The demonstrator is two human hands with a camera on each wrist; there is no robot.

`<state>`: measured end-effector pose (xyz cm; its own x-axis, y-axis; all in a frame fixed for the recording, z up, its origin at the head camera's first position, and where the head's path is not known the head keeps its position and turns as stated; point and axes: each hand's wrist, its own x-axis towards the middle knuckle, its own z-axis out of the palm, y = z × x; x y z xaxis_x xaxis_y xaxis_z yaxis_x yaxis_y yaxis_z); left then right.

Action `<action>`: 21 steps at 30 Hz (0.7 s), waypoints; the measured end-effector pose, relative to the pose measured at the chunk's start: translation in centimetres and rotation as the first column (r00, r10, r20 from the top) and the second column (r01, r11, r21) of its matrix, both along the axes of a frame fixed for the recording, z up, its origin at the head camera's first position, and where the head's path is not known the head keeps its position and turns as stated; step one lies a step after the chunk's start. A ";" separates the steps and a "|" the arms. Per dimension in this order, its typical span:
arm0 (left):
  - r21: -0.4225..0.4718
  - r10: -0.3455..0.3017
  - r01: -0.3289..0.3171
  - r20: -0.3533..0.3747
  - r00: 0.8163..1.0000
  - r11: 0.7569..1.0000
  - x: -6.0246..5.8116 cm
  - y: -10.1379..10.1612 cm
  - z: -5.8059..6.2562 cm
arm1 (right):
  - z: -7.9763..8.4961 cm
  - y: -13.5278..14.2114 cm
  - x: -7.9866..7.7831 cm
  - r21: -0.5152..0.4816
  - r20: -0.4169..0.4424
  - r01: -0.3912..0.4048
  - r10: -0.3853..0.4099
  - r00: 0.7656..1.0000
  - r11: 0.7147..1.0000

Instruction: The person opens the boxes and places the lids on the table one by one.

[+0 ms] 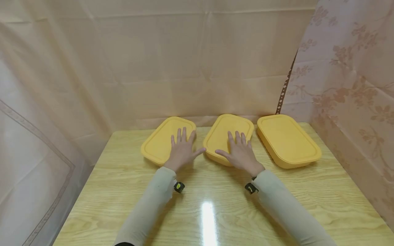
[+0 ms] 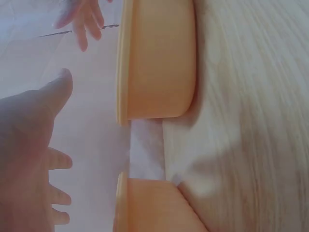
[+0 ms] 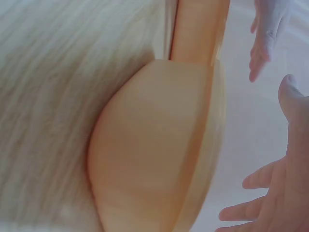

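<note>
Three yellow lidded boxes stand on the wooden table. In the head view, my left hand [image 1: 181,150] is over the front right part of the left box [image 1: 161,140], fingers spread and holding nothing. My right hand [image 1: 241,153] is over the middle box [image 1: 221,135], its fingers also spread and its thumb pointing left. In the left wrist view, a gap shows between my left hand [image 2: 29,145] and the boxes. The right wrist view shows my right hand [image 3: 275,188] clear of the lid's rim [image 3: 207,135]. The right box [image 1: 289,140] has no hand on it.
The table [image 1: 101,201] runs back to a beige curtain [image 1: 154,61]. A patterned curtain [image 1: 357,89] hangs along the right side and a pale one [image 1: 27,153] along the left. Light glares off the table [image 1: 208,222] between my forearms.
</note>
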<state>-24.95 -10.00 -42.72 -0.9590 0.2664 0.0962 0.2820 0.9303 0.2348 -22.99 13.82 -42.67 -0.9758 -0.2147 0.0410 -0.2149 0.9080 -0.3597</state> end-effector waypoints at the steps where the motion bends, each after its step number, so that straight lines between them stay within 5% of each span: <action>1: 0.005 -0.001 0.001 -0.002 1.000 1.000 0.0 -0.1 0.1 | 0.1 -0.1 -0.1 0.002 -0.005 -0.001 0.001 1.000 1.000; 21: 0.109 0.036 -0.034 -0.018 0.999 0.993 -0.6 -2.3 1.1 | 1.5 -1.3 -0.5 -0.016 0.015 -0.034 0.035 0.999 0.999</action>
